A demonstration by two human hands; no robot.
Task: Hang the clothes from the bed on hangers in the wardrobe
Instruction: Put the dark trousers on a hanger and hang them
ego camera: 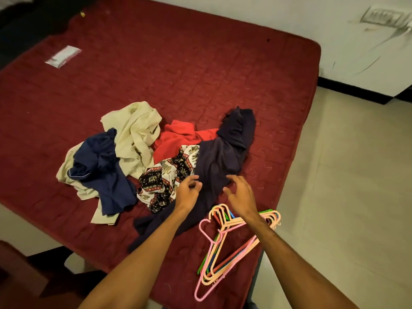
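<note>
Left hand (188,189) and right hand (239,191) hover loose-fingered and empty over the dark garment (220,161). Clothes pile (133,139) lies on the bed (178,63), with bare hangers (225,241) beside it. Judged barely begun: every piece left to hang.

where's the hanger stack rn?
Head view, lower right: the hangers lie on the red mattress by its near right corner, partly under the forearm of the right hand, beside the dark navy garment.

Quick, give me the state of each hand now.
Left hand: fingers curled at the edge of the dark navy garment; whether it grips cannot be told.
Right hand: open, fingers spread above that garment, holding nothing.
</note>
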